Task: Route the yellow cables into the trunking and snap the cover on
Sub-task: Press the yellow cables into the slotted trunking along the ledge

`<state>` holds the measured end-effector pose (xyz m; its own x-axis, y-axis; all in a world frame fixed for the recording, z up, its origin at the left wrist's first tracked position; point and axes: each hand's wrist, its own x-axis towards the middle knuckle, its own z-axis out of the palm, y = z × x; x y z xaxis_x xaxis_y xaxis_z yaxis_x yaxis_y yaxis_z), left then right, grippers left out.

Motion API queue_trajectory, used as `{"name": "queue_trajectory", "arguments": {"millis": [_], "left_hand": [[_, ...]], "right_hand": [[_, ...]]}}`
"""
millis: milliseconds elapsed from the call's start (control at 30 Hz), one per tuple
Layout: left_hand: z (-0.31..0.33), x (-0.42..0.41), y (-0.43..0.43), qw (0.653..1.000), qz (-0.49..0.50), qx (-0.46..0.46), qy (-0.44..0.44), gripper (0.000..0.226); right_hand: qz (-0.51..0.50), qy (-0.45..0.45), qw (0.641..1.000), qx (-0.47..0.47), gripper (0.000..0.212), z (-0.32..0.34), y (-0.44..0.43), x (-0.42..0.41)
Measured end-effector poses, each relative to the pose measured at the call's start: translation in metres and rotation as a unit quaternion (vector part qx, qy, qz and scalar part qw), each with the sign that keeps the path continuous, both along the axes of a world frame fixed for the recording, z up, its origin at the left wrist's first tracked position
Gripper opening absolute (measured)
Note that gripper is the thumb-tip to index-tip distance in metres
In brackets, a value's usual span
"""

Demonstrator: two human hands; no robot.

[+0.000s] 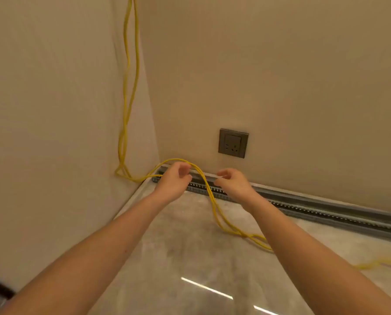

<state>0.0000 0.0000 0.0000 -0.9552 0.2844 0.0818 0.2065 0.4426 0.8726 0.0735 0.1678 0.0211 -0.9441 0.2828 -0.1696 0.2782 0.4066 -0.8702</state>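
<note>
Down in the corner where the left wall (53, 110) meets the back wall (281, 76), the yellow cables (212, 201) drop close along the left wall, bend at its foot and rise in a low arch over the near end of the trunking (315, 208). That grey trunking lies along the base of the back wall, running off to the right, its slotted side showing and its channel uncovered. The left hand (174, 180) is raised just above the trunking's corner end with its fingers curled, and the top of the cable arch passes through its fingertips, so it holds the cables up off the floor (178, 246). From there the cables slope down between the two hands, cross the trunking's front edge and trail over the glossy stone floor, passing under the right forearm and off to the right; none of that run lies inside the channel. The right hand (234, 184) hovers just beside the cables, over the trunking, with thumb and fingers bent toward each other; it may be pinching something thin, but the blur leaves that unclear. A dark socket (233, 143) sits on the back wall above the hands.
</note>
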Motion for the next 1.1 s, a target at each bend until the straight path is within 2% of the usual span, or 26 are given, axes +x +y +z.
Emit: {"name": "queue_trajectory", "arguments": {"millis": [200,400,633,700,800,900,1000,1100], "left_hand": [[-0.026,-0.057,-0.008,0.996,-0.036,-0.086,-0.007,0.033],[-0.046,-0.09,-0.004,0.983,-0.042,-0.169,0.051,0.04],[-0.069,-0.11,0.002,0.974,-0.063,-0.193,0.102,0.054],[-0.072,-0.111,0.003,0.973,-0.072,-0.197,0.098,0.059],[-0.074,-0.111,0.004,0.971,-0.07,-0.208,0.098,0.073],[-0.063,-0.11,0.005,0.953,-0.035,-0.248,0.171,0.079],[-0.048,-0.117,0.002,0.93,-0.034,-0.288,0.227,0.062],[-0.041,-0.124,-0.005,0.938,-0.062,-0.276,0.2,0.039]], "right_hand": [[-0.017,-0.047,0.998,0.039,0.038,-0.026,-0.02,-0.06],[-0.002,-0.094,0.973,0.213,0.045,-0.052,-0.021,-0.1],[-0.01,-0.054,0.949,0.312,0.037,-0.079,-0.026,-0.121],[-0.007,-0.046,0.95,0.309,0.035,-0.083,-0.024,-0.124],[-0.016,0.008,0.971,0.24,0.029,-0.082,-0.02,-0.128],[-0.016,0.064,0.988,0.14,0.035,-0.059,-0.018,-0.127],[-0.002,0.08,0.991,0.107,0.028,-0.028,-0.01,-0.126],[-0.01,0.091,0.987,0.134,0.024,-0.002,0.003,-0.123]]}}
